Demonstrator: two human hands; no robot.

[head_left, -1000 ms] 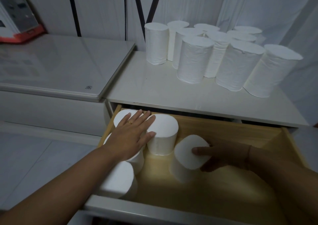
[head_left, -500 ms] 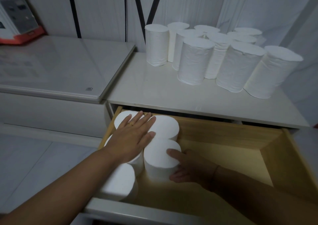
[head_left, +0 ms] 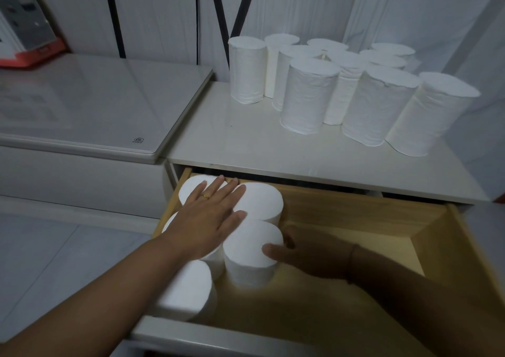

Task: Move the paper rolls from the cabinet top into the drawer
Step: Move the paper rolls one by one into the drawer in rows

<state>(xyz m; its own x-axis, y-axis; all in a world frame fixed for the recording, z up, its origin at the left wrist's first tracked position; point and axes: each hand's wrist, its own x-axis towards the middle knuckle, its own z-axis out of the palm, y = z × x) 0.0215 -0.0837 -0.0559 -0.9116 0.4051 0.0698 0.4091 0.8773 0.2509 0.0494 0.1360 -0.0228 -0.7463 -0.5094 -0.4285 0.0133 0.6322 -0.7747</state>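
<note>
Several white paper rolls (head_left: 307, 97) stand upright in a cluster on the white cabinet top (head_left: 246, 143). Below it the wooden drawer (head_left: 369, 220) is pulled open, with several rolls standing in its left part. My left hand (head_left: 210, 220) lies flat, fingers spread, on top of the rolls at the drawer's left. My right hand (head_left: 306, 253) wraps around the right side of one upright roll (head_left: 251, 255), which presses against the other rolls. Another roll (head_left: 188, 294) stands at the drawer's front left corner.
A low white unit with a glossy lid (head_left: 95, 105) adjoins the cabinet on the left, carrying a red-based device (head_left: 24, 29) at its far corner. White curtains hang behind. The drawer's right half shows bare wood.
My right hand has slid its roll leftward across the drawer until it stands against the other rolls. My left hand has stayed flat on the left rolls.
</note>
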